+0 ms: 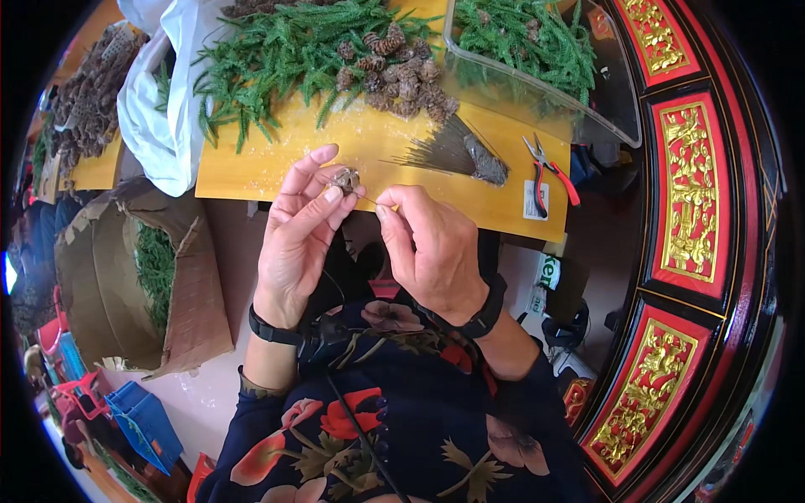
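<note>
Between the thumb and fingers of my left hand (295,230) is a small brown pine cone (345,179), held up just over the table's front edge. My right hand (429,249) pinches a thin wire (366,199) that runs to the base of the cone. Both hands are close together, with the wire spanning the gap. Beyond them on the yellow table (277,172) lies a bundle of thin dark wires (457,152), bound at its right end. Pliers (547,172) with red and black handles rest at the table's right corner, jaws apart.
Pine cones (402,80) lie heaped beside green artificial sprigs (277,59). A clear plastic bin (537,88) holds more sprigs at the back right. White plastic bag (163,109) hangs at the left, above an open cardboard box (113,277). Carved red-and-gold panels (689,193) line the right side.
</note>
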Demonstrator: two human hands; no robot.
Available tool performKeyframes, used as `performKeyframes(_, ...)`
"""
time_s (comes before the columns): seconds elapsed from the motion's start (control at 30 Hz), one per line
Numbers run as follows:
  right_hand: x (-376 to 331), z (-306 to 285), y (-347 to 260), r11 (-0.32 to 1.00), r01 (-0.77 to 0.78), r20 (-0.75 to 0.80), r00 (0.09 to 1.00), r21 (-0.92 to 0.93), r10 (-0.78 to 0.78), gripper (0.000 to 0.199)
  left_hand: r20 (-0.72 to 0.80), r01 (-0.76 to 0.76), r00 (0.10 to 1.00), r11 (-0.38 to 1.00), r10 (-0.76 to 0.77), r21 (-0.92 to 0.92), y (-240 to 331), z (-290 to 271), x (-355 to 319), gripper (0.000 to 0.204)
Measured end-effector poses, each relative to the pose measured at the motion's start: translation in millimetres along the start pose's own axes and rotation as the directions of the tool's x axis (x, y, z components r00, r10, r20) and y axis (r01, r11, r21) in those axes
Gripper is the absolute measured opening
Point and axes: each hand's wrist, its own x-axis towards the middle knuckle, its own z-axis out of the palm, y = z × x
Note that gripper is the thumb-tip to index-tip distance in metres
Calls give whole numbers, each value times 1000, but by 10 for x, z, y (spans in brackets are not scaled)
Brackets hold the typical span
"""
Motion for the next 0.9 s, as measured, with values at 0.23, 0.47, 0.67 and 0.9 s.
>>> performKeyframes(0.23, -42, -2, 10, 999, 9, -15, 1000, -44, -10, 13, -31, -46, 998, 997, 48, 57, -33, 10, -39, 44)
performKeyframes(0.47, -82, 42, 26, 999, 2, -81, 997, -44, -6, 13, -74, -149, 982, 951, 175, 269, -73, 41, -44, 41)
performKeyframes(0.67, -99, 89, 30, 999, -29, -67, 997, -15, 28, 14, -106, -87, 987, 954, 122, 287, -49, 71, -44, 38)
performKeyframes(0.9, -90, 101, 12, 999, -36, -84, 996, -13, 35, 14, -70, -17, 997, 984, 30, 177, -67, 60, -58, 36)
